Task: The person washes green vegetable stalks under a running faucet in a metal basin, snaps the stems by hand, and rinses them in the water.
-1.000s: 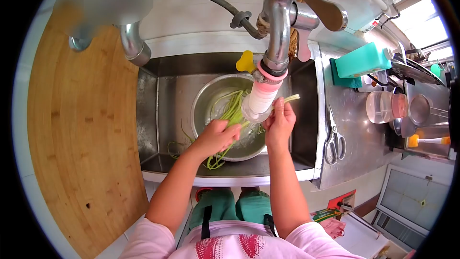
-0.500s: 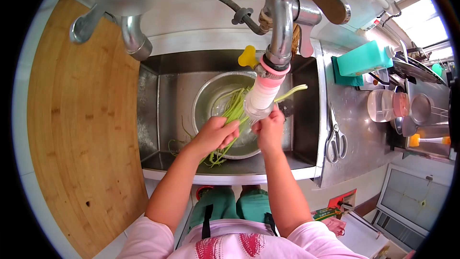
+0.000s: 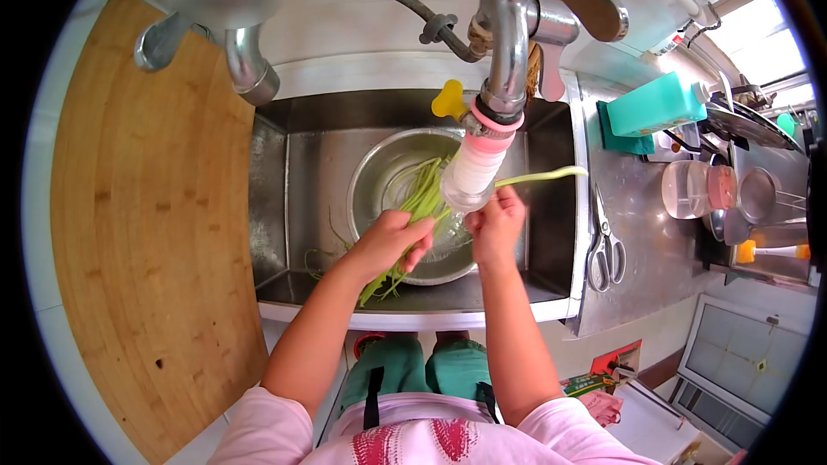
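Left hand [image 3: 389,245]: fingers closed round a bunch of green stems [image 3: 424,194], held over the metal basin [image 3: 363,164], with loose ends trailing past the rim at 7 o'clock. Right hand [image 3: 497,222]: narrow and curled at a single green stalk [image 3: 551,176], whose pale end points to 3 o'clock; I cannot see the exact contact, as the filter nozzle [image 3: 472,174] covers part of it.

Directions are taken from the basin, which sits in the steel sink [image 3: 314,146]. I record the yellow clip [image 3: 448,100] at 12 o'clock, beside the nozzle's pink collar. A wooden board [image 3: 155,207] lies at 9 o'clock; scissors [image 3: 606,245] lie between 3 and 4, and a teal bottle [image 3: 659,105] stands toward 2.

Brands: none legible to me. The green carton [image 3: 586,385] near 5 o'clock bears marks too small to read. Between 10 and 11, a blurred patch conceals the body of the second tap [image 3: 248,65]. Whether water is running, I cannot tell.
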`<state>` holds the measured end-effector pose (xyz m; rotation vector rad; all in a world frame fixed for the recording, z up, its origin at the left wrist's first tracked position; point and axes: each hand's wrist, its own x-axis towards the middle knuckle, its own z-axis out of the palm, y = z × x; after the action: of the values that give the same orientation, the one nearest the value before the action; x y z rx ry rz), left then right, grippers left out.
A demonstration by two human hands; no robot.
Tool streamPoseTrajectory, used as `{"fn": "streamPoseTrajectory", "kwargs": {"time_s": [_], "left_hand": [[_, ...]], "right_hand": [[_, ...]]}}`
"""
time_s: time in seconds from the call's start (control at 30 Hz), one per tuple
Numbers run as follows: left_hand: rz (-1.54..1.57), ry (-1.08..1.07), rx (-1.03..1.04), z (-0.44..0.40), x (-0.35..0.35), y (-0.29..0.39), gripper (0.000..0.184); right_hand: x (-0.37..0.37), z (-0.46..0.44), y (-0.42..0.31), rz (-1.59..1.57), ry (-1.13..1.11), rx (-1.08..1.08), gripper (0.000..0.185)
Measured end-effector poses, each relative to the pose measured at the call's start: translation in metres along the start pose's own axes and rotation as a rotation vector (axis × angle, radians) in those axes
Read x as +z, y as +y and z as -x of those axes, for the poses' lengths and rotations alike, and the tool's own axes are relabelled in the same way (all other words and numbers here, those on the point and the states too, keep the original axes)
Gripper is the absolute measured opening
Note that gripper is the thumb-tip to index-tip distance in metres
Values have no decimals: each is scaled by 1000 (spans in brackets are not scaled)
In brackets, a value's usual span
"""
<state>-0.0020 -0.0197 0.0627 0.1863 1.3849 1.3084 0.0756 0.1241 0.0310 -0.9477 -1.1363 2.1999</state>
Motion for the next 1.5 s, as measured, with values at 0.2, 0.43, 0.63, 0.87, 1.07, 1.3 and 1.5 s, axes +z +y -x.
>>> {"fn": "streamPoseTrajectory", "kwargs": {"time_s": [0.2,0.43,0.63,0.87,1.07,1.3,1.5], "left_hand": [[35,12,-10,3,1,-6,30],[0,-57,-14,22,-15,-16,28],[86,-7,76,14,-7,-11,24],[-126,49,31,33,-21,-24,23],[-158,29,14,59,-40,-34,24],[-622,234,194,28,-26,-32,25],[-423,377,167,-9,10,-21,26]], "right_hand": [[12,10,8,67,-148,105,6],[6,1,-5,-98,-23,118,10],[10,12,8,-60,-141,170,14],[16,20,13,-239,-224,345,4],[-4,-13,-11,-263,-69,217,16],[-6,2,18,130,-84,161,10],[11,29,23,102,-160,256,12]]}}
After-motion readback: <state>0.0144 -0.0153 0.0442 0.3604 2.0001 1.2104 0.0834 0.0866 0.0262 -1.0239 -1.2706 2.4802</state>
